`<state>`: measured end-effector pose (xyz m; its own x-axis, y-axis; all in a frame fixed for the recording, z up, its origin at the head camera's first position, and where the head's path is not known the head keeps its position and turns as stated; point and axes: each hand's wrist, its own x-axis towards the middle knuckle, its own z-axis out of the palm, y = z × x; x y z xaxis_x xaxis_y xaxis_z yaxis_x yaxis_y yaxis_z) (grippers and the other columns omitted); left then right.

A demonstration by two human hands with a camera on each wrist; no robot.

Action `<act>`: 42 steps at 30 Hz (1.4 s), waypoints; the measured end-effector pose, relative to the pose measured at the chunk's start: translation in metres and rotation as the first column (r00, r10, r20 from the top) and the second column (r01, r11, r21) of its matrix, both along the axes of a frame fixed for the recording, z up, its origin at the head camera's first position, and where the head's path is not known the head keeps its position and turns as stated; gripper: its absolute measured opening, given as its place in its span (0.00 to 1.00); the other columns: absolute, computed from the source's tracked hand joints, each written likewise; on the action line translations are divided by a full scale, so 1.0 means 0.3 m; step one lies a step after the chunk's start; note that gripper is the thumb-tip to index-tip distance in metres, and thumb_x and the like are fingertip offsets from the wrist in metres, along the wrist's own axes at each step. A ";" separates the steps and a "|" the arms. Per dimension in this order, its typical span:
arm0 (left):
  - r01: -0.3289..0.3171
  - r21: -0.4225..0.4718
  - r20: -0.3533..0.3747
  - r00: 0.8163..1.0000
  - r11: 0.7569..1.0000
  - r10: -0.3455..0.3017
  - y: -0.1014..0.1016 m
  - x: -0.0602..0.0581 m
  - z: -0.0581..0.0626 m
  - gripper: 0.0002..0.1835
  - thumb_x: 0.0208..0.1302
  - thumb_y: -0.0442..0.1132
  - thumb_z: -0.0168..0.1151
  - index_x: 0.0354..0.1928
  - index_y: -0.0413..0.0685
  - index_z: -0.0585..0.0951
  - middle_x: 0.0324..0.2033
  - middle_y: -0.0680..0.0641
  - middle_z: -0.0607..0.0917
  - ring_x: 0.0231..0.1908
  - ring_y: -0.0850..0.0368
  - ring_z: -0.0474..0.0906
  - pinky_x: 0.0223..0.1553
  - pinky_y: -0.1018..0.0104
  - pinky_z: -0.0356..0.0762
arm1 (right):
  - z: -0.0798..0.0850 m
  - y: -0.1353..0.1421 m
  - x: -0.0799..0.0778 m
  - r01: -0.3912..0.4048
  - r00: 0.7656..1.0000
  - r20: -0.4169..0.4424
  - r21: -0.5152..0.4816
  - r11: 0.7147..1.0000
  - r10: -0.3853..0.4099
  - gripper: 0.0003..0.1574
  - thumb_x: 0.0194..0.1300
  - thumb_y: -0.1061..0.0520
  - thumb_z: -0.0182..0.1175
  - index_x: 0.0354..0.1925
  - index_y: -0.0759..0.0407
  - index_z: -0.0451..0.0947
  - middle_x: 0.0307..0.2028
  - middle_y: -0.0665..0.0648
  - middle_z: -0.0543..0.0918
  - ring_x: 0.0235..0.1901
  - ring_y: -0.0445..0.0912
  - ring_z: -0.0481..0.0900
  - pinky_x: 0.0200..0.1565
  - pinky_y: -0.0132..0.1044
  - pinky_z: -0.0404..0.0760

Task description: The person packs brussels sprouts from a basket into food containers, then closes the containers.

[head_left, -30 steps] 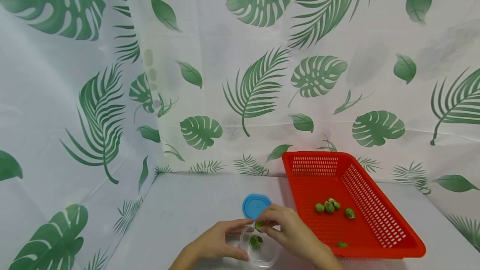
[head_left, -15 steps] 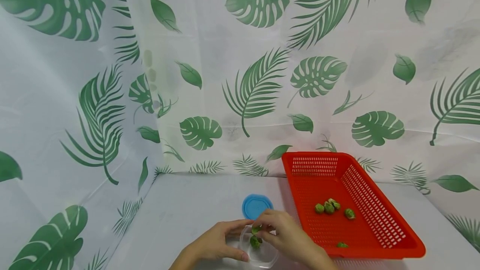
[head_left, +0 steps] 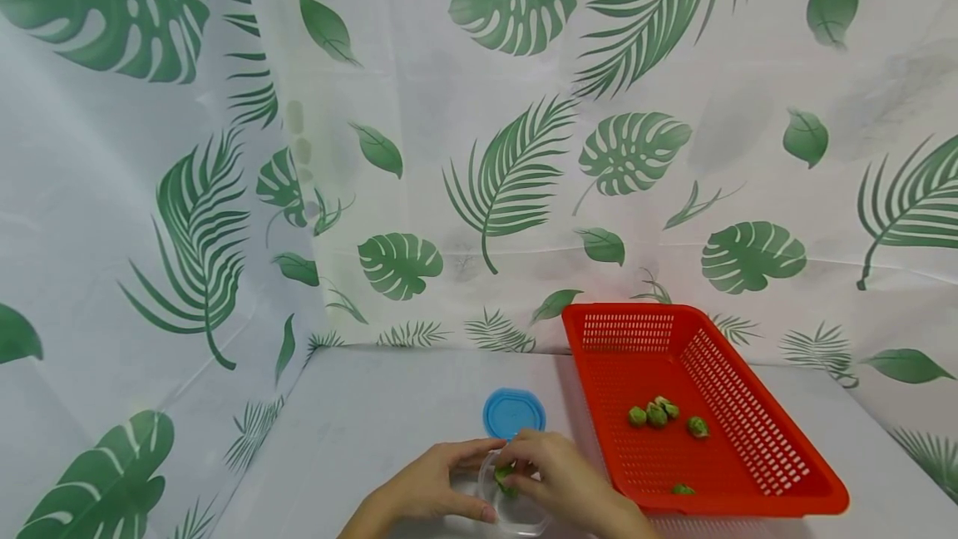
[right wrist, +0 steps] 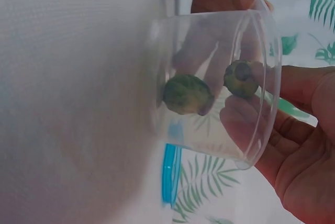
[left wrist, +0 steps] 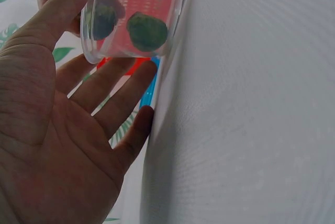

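A clear plastic tub [head_left: 521, 516] stands on the table in the head view, with one Brussels sprout [right wrist: 187, 94] lying at its bottom. My left hand [head_left: 440, 479] holds the tub from the left, thumb on its near side and fingers along the far side. Inside the mouth of the tub, my right hand [head_left: 560, 477] pinches a second Brussels sprout [right wrist: 241, 78] between thumb and fingers. In the right wrist view that sprout is just below the rim, apart from the lower one. From the head, the right fingers partly hide both sprouts.
A round blue lid [head_left: 514, 412] lies just beyond the tub. To the right sits a red perforated basket [head_left: 629, 356] holding several loose Brussels sprouts [head_left: 656, 415]. Leaf-patterned curtains [head_left: 494, 173] close off the back and left of the white table [head_left: 389, 398].
My right hand has moved left and down, bringing its Brussels sprout from over the tub's rim into the tub. The left hand and the tub have stayed in place.
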<state>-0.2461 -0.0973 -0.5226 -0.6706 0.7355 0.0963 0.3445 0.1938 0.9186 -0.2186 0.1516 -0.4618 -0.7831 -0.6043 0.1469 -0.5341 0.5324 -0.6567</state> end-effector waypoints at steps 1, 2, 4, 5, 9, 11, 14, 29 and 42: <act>0.000 -0.002 0.003 1.000 1.000 0.000 0.000 0.000 0.001 0.43 0.62 0.50 0.77 0.78 0.59 0.68 0.69 0.60 0.79 0.66 0.65 0.77 0.69 0.70 0.66 | -0.001 -0.002 0.000 -0.003 1.000 0.007 0.002 1.000 0.002 0.09 0.67 0.56 0.72 0.46 0.47 0.90 0.39 0.42 0.86 0.35 0.29 0.79 0.42 0.25 0.83; 0.001 -0.004 0.002 1.000 1.000 -0.001 0.001 0.000 0.002 0.43 0.62 0.50 0.77 0.78 0.57 0.68 0.69 0.60 0.79 0.66 0.65 0.77 0.69 0.70 0.66 | -0.002 -0.003 0.001 -0.004 1.000 0.008 0.004 1.000 0.004 0.09 0.67 0.56 0.72 0.46 0.47 0.90 0.38 0.42 0.86 0.35 0.29 0.78 0.42 0.25 0.83; 0.002 -0.006 0.003 1.000 1.000 -0.002 0.001 0.000 0.004 0.43 0.63 0.49 0.77 0.78 0.56 0.68 0.69 0.60 0.79 0.66 0.65 0.77 0.69 0.70 0.66 | -0.004 -0.006 0.003 -0.014 1.000 0.003 0.001 1.000 0.014 0.09 0.67 0.57 0.72 0.46 0.48 0.90 0.38 0.43 0.87 0.34 0.29 0.78 0.41 0.25 0.83; 0.003 -0.007 0.004 1.000 1.000 -0.003 0.001 0.000 0.004 0.44 0.63 0.49 0.77 0.78 0.56 0.68 0.69 0.60 0.79 0.66 0.65 0.77 0.69 0.70 0.66 | -0.004 -0.007 0.004 -0.022 1.000 -0.004 -0.002 1.000 0.022 0.09 0.66 0.58 0.72 0.45 0.48 0.90 0.38 0.44 0.87 0.34 0.29 0.78 0.41 0.26 0.83; 0.000 -0.005 0.007 1.000 1.000 0.000 0.002 0.000 0.003 0.44 0.62 0.49 0.77 0.78 0.55 0.68 0.69 0.59 0.79 0.66 0.65 0.77 0.70 0.70 0.66 | -0.007 -0.010 0.006 -0.040 0.999 -0.015 -0.006 0.999 0.040 0.09 0.67 0.58 0.72 0.46 0.49 0.89 0.37 0.46 0.88 0.35 0.29 0.78 0.40 0.26 0.83; -0.001 -0.003 0.003 1.000 1.000 0.001 0.002 0.000 0.002 0.44 0.62 0.50 0.77 0.78 0.55 0.68 0.69 0.59 0.79 0.66 0.64 0.77 0.70 0.69 0.66 | -0.008 -0.011 0.008 -0.042 0.999 -0.006 -0.004 0.999 0.042 0.10 0.67 0.57 0.72 0.46 0.48 0.89 0.38 0.45 0.88 0.34 0.29 0.78 0.41 0.25 0.83; 0.002 -0.002 -0.007 1.000 1.000 -0.002 0.002 -0.001 -0.003 0.45 0.62 0.51 0.77 0.78 0.54 0.68 0.68 0.59 0.79 0.66 0.64 0.77 0.70 0.69 0.65 | -0.011 -0.013 0.008 -0.038 0.999 0.023 0.002 0.999 0.038 0.10 0.67 0.56 0.72 0.47 0.47 0.90 0.38 0.42 0.88 0.34 0.29 0.78 0.41 0.24 0.83; 0.008 0.020 -0.003 1.000 1.000 -0.008 0.003 -0.002 -0.004 0.44 0.61 0.48 0.78 0.78 0.53 0.68 0.69 0.58 0.79 0.65 0.63 0.78 0.70 0.70 0.66 | -0.022 -0.016 0.006 -0.026 0.999 0.034 0.036 0.999 0.025 0.10 0.66 0.56 0.73 0.46 0.46 0.91 0.39 0.40 0.88 0.34 0.28 0.78 0.43 0.25 0.83; 0.003 0.004 0.015 1.000 1.000 -0.003 0.000 -0.002 -0.003 0.44 0.62 0.50 0.77 0.78 0.56 0.68 0.70 0.59 0.78 0.67 0.64 0.76 0.69 0.70 0.67 | -0.029 -0.014 0.003 -0.021 1.000 0.008 0.063 0.998 0.020 0.13 0.66 0.57 0.72 0.48 0.46 0.91 0.43 0.41 0.89 0.38 0.28 0.80 0.47 0.25 0.83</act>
<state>-0.2467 -0.0972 -0.5235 -0.6697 0.7373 0.0891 0.3313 0.1892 0.9244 -0.2176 0.1473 -0.4704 -0.7714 -0.6281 0.1021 -0.5404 0.5618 -0.6264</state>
